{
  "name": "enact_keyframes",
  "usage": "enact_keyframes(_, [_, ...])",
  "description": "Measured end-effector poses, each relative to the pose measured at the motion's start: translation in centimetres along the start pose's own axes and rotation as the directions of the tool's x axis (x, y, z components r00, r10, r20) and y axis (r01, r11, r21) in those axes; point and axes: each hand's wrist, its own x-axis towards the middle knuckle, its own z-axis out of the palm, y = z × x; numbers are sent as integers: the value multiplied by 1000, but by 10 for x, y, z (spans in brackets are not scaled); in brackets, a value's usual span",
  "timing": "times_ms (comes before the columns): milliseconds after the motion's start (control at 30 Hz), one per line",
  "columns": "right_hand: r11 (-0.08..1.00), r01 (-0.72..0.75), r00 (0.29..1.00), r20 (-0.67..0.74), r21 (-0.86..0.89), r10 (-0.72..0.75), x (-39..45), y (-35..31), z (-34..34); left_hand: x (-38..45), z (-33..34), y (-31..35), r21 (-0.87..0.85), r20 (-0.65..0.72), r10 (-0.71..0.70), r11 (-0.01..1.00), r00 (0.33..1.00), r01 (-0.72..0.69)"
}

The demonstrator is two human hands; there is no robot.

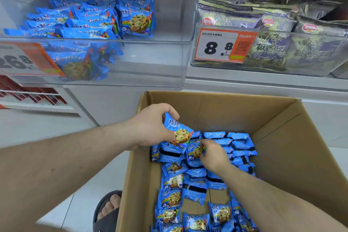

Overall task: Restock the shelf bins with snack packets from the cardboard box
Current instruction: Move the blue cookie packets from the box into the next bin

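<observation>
A: status on hands?

B: My left hand (152,126) grips one blue cookie packet (178,133), thumb under, fingers curled over the top, held above the cardboard box (282,137). My right hand (212,154) is down in the box, fingertips pinching a second packet (195,151) that sits on the pile.

A: stock location?

B: Loose blue packets (190,184) cover most of the box floor, some face up, some on edge. Box sits on the floor just below the shelf. Clear bin (169,47) upper left is partly filled with the same packets, stacked toward its left side.

A: neighbours?

B: Right-hand bin (273,69) holds purple snack bags, orange price tag (224,45) reading 8.8 on its front. My sandalled foot (108,209) is beside the box.
</observation>
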Motion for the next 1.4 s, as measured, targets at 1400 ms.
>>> enact_keyframes(1400, [757, 525, 851, -277, 390, -447, -141, -156, -220, -85, -64, 37, -447, 17, 374, 833, 927, -327])
